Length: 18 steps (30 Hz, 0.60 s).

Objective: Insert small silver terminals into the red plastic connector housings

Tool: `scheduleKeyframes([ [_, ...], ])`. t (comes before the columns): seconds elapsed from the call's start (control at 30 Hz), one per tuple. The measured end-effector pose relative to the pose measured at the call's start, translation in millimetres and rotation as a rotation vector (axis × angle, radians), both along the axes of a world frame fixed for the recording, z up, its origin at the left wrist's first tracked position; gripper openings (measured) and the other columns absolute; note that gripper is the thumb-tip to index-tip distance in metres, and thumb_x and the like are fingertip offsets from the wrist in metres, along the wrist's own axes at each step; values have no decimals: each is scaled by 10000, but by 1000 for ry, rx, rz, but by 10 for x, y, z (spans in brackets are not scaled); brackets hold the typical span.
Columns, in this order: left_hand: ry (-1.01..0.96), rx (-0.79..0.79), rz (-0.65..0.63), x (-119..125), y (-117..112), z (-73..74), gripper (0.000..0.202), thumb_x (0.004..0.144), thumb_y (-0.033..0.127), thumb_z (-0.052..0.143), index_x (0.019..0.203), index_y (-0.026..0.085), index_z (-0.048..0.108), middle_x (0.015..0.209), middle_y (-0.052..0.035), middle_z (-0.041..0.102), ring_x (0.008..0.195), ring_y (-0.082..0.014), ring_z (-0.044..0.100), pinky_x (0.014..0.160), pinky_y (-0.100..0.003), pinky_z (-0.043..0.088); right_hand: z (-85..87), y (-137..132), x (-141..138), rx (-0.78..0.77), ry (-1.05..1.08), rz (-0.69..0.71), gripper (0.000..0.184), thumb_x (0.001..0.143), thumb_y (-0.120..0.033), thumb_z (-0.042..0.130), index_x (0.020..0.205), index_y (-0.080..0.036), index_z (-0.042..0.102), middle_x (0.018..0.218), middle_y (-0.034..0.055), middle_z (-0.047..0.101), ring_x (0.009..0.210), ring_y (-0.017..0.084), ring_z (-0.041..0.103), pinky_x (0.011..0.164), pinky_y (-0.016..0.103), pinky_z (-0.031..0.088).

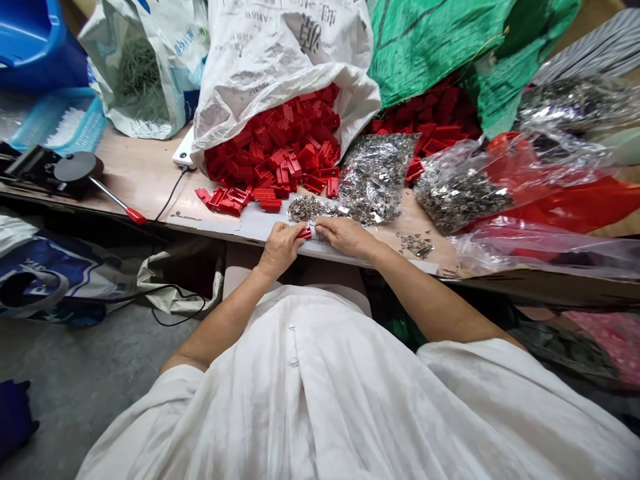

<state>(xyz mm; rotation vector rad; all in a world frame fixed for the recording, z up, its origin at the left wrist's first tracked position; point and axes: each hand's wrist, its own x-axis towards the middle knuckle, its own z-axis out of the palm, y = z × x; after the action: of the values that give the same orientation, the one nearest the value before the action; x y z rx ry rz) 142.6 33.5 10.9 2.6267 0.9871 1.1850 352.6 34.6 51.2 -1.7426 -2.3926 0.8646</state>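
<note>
In the head view, the left hand (281, 250) is clamped on a small red plastic housing (305, 233) at the near edge of the bench (127, 155), in front of the white woven sack (285, 40), while the right hand (347, 237) has its fingertips drawn together just beside that housing, and whether they grip anything cannot be told. More red housings (280, 150) spill from the sack's mouth, with a heap of small metal pieces (305, 208) in front of the sack and a clear plastic bag (375, 175) of metal pieces at its front right. A light blue basket (95, 127) stands to the sack's left.
</note>
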Motion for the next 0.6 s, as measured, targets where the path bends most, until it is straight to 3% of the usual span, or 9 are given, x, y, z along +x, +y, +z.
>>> scheduleKeyframes([
  [0.2, -11, -18, -35, -26, 34, -5, 347, 812, 101, 691, 1150, 56, 621, 1009, -35, 662, 866, -177, 457, 840, -302, 424, -9, -35, -8, 50, -162, 56, 288, 1026, -374, 321, 1138, -246, 554, 1157, -45, 589, 1088, 147, 552, 784, 290, 320],
  [0.5, -26, 5, -75, -4, 57, -4, 302, 838, 83, 665, 1135, 77, 609, 1049, -22, 674, 843, -158, 499, 830, -324, 423, -129, -99, -32, 201, -251, 88, 254, 1017, -345, 291, 1043, -232, 517, 1035, -35, 606, 991, 144, 577, 663, 303, 241],
  [0.6, -19, 1, -72, 7, 50, -3, 306, 835, 79, 671, 1134, 89, 605, 1040, -15, 678, 835, -149, 533, 827, -324, 414, -136, -99, -12, 174, -233, 75, 255, 1015, -357, 300, 1029, -232, 522, 1033, -38, 599, 984, 144, 570, 681, 301, 260],
])
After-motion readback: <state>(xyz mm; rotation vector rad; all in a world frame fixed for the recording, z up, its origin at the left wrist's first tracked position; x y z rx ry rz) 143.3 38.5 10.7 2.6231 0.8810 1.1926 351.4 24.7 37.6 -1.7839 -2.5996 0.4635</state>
